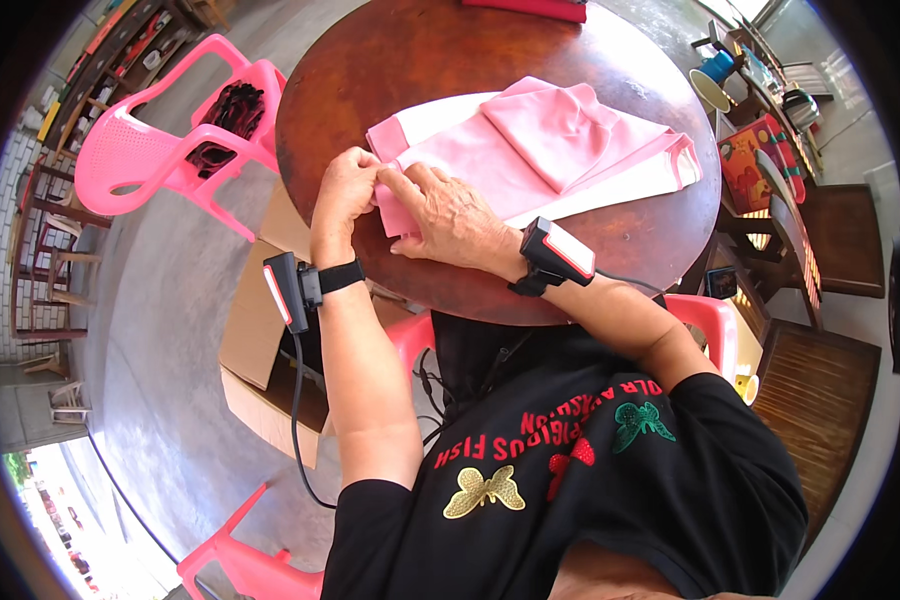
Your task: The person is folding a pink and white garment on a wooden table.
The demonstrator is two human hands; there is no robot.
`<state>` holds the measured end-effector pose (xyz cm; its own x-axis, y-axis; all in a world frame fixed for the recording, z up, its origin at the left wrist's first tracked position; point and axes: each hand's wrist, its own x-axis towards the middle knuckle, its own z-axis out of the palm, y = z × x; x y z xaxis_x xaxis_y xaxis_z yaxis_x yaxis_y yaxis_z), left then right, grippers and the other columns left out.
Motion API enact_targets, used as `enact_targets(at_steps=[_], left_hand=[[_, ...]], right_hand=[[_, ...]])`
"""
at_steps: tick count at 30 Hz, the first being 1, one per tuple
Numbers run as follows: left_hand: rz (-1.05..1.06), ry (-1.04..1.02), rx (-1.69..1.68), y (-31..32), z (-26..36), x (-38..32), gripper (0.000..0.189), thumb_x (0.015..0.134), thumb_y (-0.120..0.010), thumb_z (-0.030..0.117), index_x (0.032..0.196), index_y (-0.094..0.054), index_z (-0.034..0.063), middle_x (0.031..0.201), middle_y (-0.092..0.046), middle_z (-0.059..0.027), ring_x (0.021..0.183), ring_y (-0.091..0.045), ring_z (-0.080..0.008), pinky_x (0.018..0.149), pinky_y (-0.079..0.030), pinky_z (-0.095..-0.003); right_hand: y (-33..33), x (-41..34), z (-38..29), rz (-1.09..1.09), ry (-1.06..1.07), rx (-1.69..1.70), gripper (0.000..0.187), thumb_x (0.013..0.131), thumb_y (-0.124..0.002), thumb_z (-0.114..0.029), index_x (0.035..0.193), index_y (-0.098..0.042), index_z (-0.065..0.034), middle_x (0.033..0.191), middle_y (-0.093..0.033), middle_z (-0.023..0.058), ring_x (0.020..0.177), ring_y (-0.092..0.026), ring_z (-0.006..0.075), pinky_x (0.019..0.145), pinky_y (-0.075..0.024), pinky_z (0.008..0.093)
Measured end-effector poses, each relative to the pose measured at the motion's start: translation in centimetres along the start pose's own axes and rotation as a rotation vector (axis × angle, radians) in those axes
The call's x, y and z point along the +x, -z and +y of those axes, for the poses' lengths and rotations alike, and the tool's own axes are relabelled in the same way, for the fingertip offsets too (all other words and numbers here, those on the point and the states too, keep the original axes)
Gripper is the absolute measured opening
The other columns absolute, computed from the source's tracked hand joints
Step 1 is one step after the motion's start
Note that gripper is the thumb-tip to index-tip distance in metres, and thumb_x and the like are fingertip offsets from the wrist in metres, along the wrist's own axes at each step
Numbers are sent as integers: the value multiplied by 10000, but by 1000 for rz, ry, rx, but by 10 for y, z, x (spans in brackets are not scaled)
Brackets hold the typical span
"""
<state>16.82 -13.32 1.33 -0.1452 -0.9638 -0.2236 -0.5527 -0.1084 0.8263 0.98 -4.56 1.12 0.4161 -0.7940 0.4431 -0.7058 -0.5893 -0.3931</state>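
Note:
A pink and white knit garment [457, 139] lies partly folded on a round brown wooden table [330, 90]. One pink section is folded over its top, and white fabric shows along the far and near edges. At the garment's left end, my left hand [345, 187] pinches the pink edge between thumb and fingers. Lying palm down on the cloth close beside it is my right hand [450, 214], its index finger reaching toward the left fingertips and its thumb spread toward me. The fabric beneath my right palm is hidden.
Folded red cloth [525, 7] sits at the table's far edge. A pink plastic chair [142, 150] holding dark patterned fabric [232, 120] stands left. Below the table's left side is an open cardboard box [251, 330]. Wooden furniture [817, 405] stands right. A cable [300, 427] hangs from my left wrist device.

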Motion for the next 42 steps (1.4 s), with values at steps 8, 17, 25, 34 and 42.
enact_targets(at_steps=[8,17,25,34,42], left_hand=[[-172,-44,-565,-3,9,-1,223,912,-588,270,1055,-562,101,810,-636,-33,653,-604,-105,573,-496,-239],[-7,-125,-488,-13,14,-2,242,911,-599,308,1046,-579,108,827,-634,-14,705,-597,-87,629,-486,-222],[-46,-113,-383,-29,14,-3,283,891,-615,303,1074,-576,91,845,-630,-11,737,-579,-78,658,-465,-215],[-64,-125,-322,-35,21,-4,263,907,-596,245,1091,-573,59,847,-623,-26,755,-571,-91,685,-458,-233],[218,-379,-15,-69,36,-11,183,846,-605,123,1026,-600,93,929,-642,-95,808,-631,-205,731,-485,-330]], right_hand=[[10,9,18,54,-63,-25,531,802,-560,-63,1297,-371,-30,987,-530,149,809,-608,286,707,-509,381],[121,-5,148,533,-587,188,573,735,-675,-99,1268,-468,-90,1052,-640,186,944,-637,320,824,-498,370],[108,-48,225,535,-776,149,560,734,-682,-127,1257,-485,-85,990,-662,163,910,-648,265,819,-498,359],[114,-56,246,505,-664,-236,527,800,-654,-198,1293,-481,-132,1257,-519,182,1123,-527,333,907,-437,426],[64,-34,180,67,-217,-516,536,880,-534,-454,1362,-456,-233,1466,-335,93,1365,-274,307,1075,-218,541]])
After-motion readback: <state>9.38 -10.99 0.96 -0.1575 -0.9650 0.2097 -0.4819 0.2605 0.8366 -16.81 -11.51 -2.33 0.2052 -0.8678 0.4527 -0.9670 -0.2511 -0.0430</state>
